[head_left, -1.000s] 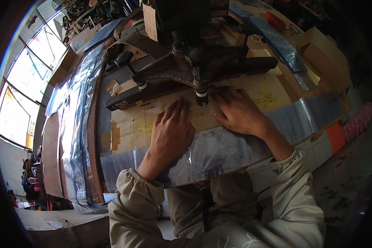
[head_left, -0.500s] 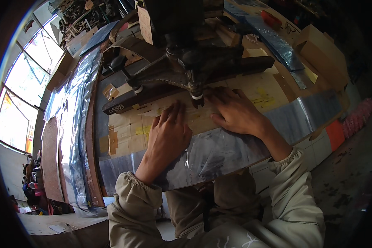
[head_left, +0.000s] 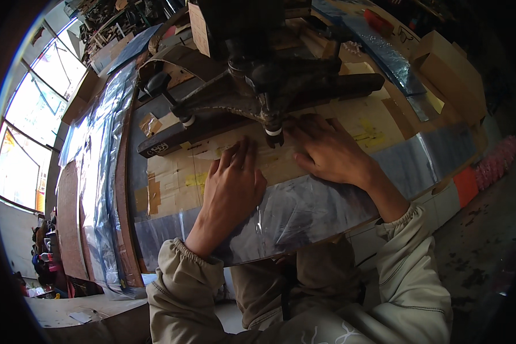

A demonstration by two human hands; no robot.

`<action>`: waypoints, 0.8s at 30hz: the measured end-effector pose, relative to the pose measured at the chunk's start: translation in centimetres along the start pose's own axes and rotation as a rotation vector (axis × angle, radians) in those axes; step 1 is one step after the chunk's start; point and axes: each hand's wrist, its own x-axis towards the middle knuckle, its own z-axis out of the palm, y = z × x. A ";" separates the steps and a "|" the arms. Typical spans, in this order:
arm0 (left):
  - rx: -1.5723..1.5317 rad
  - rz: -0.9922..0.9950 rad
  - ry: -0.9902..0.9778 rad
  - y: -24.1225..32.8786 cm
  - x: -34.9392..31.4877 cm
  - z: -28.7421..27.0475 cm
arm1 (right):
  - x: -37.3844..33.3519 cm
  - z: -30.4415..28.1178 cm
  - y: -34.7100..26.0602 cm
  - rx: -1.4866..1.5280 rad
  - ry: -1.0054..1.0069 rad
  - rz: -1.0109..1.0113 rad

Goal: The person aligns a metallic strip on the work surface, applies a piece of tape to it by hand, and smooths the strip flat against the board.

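Observation:
My left hand lies palm down on a tan, tape-patched board, fingers stretched toward a long dark bar. To the right, my right hand rests on the same board with its fingers extended and thumb apart. Between the two sets of fingertips, a forked metal tip with a white ring comes down from a dark cast-metal machine arm. The right fingertips are close beside this tip and partly in shadow. Whether anything thin lies under the fingers, I cannot tell.
Clear plastic film covers the board's near edge, close to my body. Film-wrapped panels stand at the left by a bright window. An open cardboard box is at the far right, with a red item behind it.
The whole view has shifted slightly. Both hands keep nearly the same place and pose on the board.

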 end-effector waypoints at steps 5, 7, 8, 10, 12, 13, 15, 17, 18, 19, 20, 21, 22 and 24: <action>0.013 -0.005 0.005 0.0 0.0 0.0 | 0.0 -0.2 -0.3 -0.004 -0.030 0.001; 0.013 0.003 0.008 -0.1 0.0 0.0 | 0.0 -0.1 -0.3 -0.005 0.005 -0.008; 0.012 0.001 0.007 -0.1 0.0 0.0 | -0.1 0.0 -0.3 -0.004 0.003 -0.009; -0.004 -0.001 0.002 -0.1 0.0 0.0 | -0.1 0.0 -0.3 -0.012 0.000 -0.010; -0.009 0.005 0.010 -0.2 0.0 0.1 | -0.1 -0.1 -0.3 -0.008 -0.006 -0.005; -0.014 0.011 0.018 -0.2 -0.1 0.1 | -0.1 -0.2 -0.4 -0.004 -0.013 -0.001; -0.028 0.009 0.021 -0.2 -0.1 0.0 | 0.0 -0.2 -0.4 0.000 -0.010 -0.003; -0.044 0.008 0.028 -0.2 0.0 0.0 | 0.0 -0.2 -0.3 0.000 -0.007 -0.005; -0.044 0.007 0.029 -0.2 0.1 0.0 | -0.1 -0.1 -0.3 -0.006 -0.003 -0.005; -0.044 0.006 0.029 -0.2 0.1 0.0 | -0.1 -0.1 -0.3 -0.010 0.000 -0.004; -0.044 0.005 0.028 -0.2 0.1 0.0 | -0.1 -0.1 -0.3 -0.009 -0.001 -0.005; -0.033 0.002 0.026 -0.1 0.1 0.0 | -0.1 0.0 -0.4 -0.011 0.004 -0.006; -0.022 0.001 0.026 -0.1 0.1 0.0 | 0.0 -0.1 -0.4 -0.015 0.012 -0.007; -0.023 -0.001 0.032 -0.1 0.2 -0.1 | 0.0 -0.3 -0.6 -0.017 0.000 0.000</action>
